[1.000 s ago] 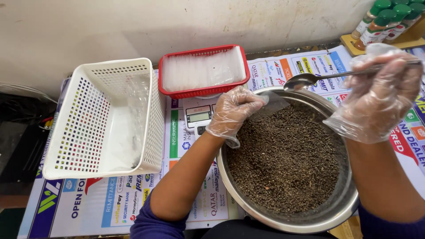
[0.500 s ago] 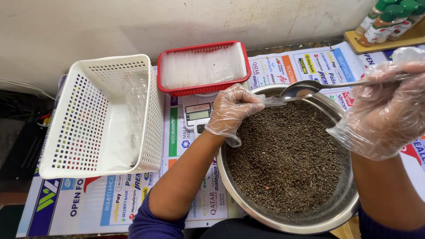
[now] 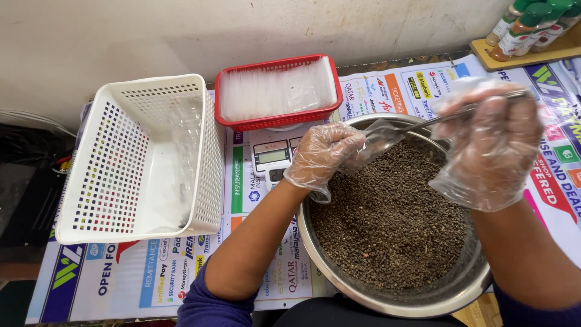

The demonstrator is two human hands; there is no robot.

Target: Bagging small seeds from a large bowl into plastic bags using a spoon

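At the far left a white perforated basket [image 3: 142,157] stands on the printed paper sheet [image 3: 151,281] that covers the table, with some clear plastic lying inside it. Just beside its right rim, further back, a red tray [image 3: 278,89] filled with clear plastic pouches sits on top of a small digital scale [image 3: 272,158].

The left hand [image 3: 321,157], in a loose clear plastic glove, is curled at the back-left rim of the steel bowl [image 3: 393,297]. Its fingers are closed on a small clear pouch [image 3: 378,138], held out to the right over the dark peppercorns [image 3: 390,218] that fill the bowl. The forearm runs up from the lower left, wrist bent towards the bowl.

The spoon [image 3: 423,124] lies with its bowl end right at the pouch, touching or just over it; its handle rises to the right into the gloved right hand [image 3: 493,142]. That hand hovers above the right side of the bowl, fingers folded shut around the handle, knuckles up, forearm coming from the lower right.

At the top right, spice bottles with green caps [image 3: 526,24] stand on a wooden board.

Compared with half a second ago, the right hand sits lower and nearer the bowl's middle, and the spoon's end has moved left, closer to the pouch; the left hand has barely shifted.
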